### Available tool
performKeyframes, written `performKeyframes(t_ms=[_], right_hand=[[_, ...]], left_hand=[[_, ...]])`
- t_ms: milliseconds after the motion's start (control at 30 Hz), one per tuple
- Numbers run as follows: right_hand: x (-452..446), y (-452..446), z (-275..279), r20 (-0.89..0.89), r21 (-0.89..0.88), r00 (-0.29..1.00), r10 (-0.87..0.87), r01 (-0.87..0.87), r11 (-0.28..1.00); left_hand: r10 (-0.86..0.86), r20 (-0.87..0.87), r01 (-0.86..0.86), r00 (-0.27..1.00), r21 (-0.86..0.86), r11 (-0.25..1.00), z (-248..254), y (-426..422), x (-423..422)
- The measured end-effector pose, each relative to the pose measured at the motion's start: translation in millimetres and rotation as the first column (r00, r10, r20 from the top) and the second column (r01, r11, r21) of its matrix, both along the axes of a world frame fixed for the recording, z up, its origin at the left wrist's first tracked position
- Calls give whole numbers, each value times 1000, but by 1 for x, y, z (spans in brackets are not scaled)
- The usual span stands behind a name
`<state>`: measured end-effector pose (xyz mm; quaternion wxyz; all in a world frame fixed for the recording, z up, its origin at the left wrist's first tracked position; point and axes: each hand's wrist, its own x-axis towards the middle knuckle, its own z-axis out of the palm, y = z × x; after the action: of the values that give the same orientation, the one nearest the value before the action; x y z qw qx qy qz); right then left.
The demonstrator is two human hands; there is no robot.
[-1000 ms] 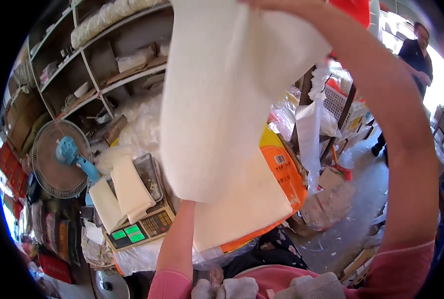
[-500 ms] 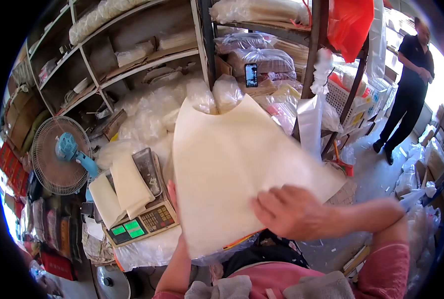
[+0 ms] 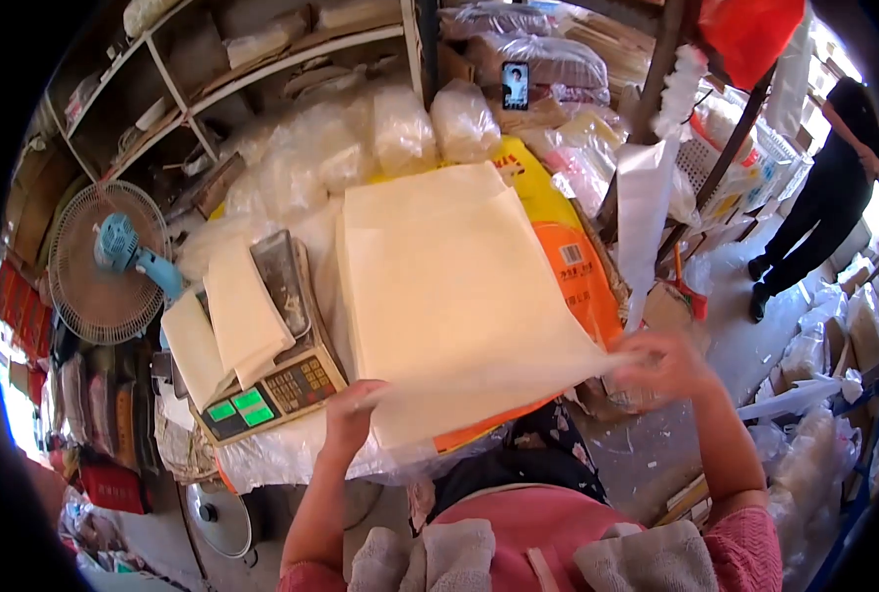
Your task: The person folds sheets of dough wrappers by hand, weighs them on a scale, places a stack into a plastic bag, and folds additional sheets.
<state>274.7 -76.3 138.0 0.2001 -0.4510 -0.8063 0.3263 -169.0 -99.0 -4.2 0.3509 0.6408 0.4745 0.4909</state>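
Note:
A stack of cream sheets [image 3: 439, 286] lies on the table, over a yellow and orange printed bag [image 3: 573, 266]. Both my hands hold the near edge of the top sheet, which is raised and blurred. My left hand [image 3: 351, 419] is closed on its left corner, beside the scale. The right corner is pinched in my right hand [image 3: 661, 363], past the bag's orange part. Left of the stack, folded cream sheets [image 3: 245, 316] rest on a digital scale [image 3: 306, 385] with lit green displays, next to a metal tray [image 3: 282, 281].
A fan [image 3: 109, 261] with a blue hub stands at the left. Clear plastic bags [image 3: 400, 128] and a phone [image 3: 514, 86] are behind the stack. White plastic [image 3: 642, 227] hangs at the right. Another person [image 3: 834, 187] in dark clothes stands farther right. A glass lid [image 3: 218, 518] is low at the left.
The sheet that was lifted high has come down over the stack. My right hand has moved right to its corner, and the left hand now grips the near left corner. The view has shifted.

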Motion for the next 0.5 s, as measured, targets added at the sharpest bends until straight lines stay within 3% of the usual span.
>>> performKeyframes(t_ms=[67,100,200,233,300,333,367,467,500], right_hand=[[-6,17,-6,-316,-175,943,-106,52,983],[-10,26,-12,-454,-263,873,-178,60,963],[-39,63,-51,-436,-332,838,-329,190,924],[-50,76,-57,-457,-336,809,-369,228,914],[-68,102,-68,-497,-346,745,-445,300,889],[-72,115,-85,-428,-291,765,-481,387,875],[-75,130,-105,-358,-225,775,-520,469,854],[-80,145,-127,-220,-109,778,-589,580,807],[-81,146,-129,-184,-88,776,-603,598,796]], left_hand=[[169,114,-156,979,-112,981,25,0,9],[225,12,-222,974,-114,968,38,3,10],[396,42,-368,917,-289,884,53,28,14],[448,-57,-433,892,-389,813,70,37,19],[589,-269,-579,762,125,806,63,57,33],[676,-325,-558,662,389,733,56,65,35],[601,-429,-435,675,427,793,49,68,32],[326,-778,-54,537,353,934,35,62,50],[291,-792,-57,537,310,949,30,60,52]])
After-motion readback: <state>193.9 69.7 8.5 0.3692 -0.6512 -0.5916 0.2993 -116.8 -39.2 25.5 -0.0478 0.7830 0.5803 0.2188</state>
